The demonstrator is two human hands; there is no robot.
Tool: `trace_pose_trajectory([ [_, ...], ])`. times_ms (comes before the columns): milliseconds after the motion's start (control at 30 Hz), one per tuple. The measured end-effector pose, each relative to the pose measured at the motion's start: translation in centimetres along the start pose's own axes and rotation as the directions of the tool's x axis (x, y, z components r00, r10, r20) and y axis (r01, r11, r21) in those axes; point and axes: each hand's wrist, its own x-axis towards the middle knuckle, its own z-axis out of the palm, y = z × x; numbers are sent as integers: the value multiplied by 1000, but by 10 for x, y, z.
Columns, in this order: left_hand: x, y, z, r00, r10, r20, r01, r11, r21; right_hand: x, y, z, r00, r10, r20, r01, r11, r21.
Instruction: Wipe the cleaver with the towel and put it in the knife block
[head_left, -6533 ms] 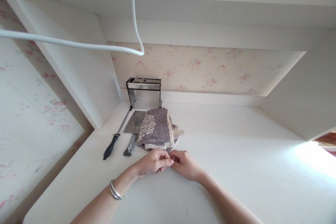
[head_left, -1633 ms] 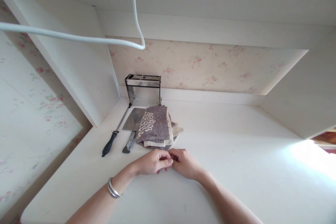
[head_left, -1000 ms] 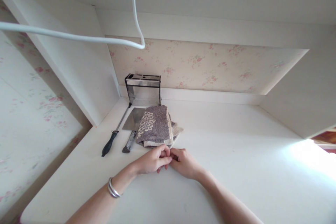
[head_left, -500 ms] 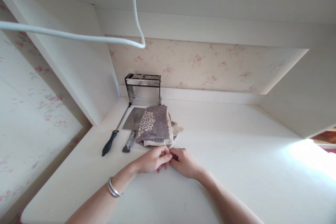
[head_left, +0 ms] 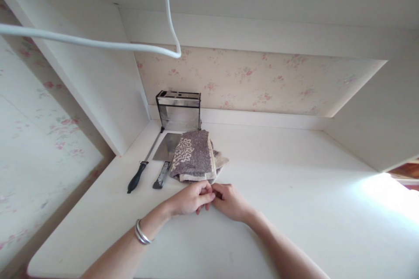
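My left hand (head_left: 191,198), with two silver bangles on its wrist, rests on the white desktop, fingers curled inward. Against its fingertips lies my right hand (head_left: 231,201), also closed. I see nothing held in either. Just beyond them is a folded brown-grey towel (head_left: 194,157) with a cream leaf pattern. It covers part of a cleaver's wide steel blade (head_left: 166,147); the cleaver handle (head_left: 161,175) sticks out toward me. Left of that lies a honing steel (head_left: 137,177) with a black handle.
A knife block (head_left: 178,113) with clear sides and a slotted black-and-steel top stands at the back left. White panels close in both sides of the desk (head_left: 294,226), and a shelf (head_left: 262,4) runs overhead. A white cable (head_left: 98,44) hangs across the upper left.
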Motion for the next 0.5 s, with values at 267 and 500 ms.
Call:
trace_pose_trajectory([
  [267, 0, 0, 0, 1000, -16, 17, 16, 1000, -10, -1, -1, 0, 1000, 11, 12, -11, 1000, 17],
  [500, 1, -2, 0, 1000, -14, 12, 14, 1000, -9, -1, -4, 0, 1000, 16, 12, -17, 1000, 23],
])
